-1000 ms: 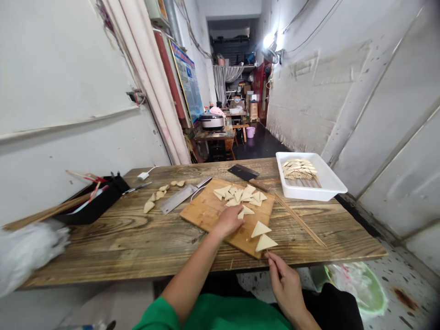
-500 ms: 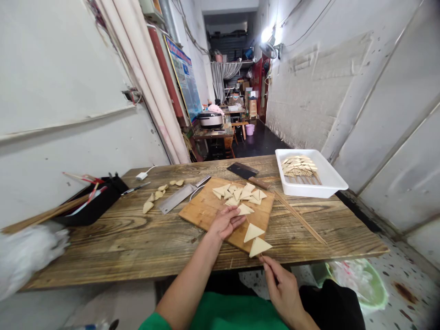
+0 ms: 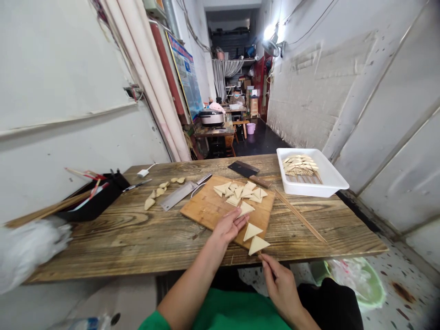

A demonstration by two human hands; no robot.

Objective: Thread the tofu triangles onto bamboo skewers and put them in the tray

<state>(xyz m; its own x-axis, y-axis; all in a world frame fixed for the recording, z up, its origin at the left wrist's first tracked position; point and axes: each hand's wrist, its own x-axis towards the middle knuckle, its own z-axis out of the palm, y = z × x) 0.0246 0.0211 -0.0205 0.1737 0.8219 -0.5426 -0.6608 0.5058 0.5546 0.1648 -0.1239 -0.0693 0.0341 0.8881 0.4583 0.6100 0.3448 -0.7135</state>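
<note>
While right hand (image 3: 280, 285) pinches the skewer (image 3: 261, 253) (two triangles (image 3: 252, 230) just beyond), left hand (image 3: 228, 227) grips one triangle (image 3: 246, 208).

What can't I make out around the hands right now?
Head view only.
Near end of the skewer: hidden inside the right hand.
Hold of the left hand on the triangle: covered by its own fingers.
White bundle, left edge: blurred, cut off.
Pieces in the tray: too small to count.

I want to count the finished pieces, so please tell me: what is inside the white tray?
The white tray holds a pile of skewered triangles, with the sticks pointing toward the near wall. How many lie beneath the top layer is hidden.
</note>
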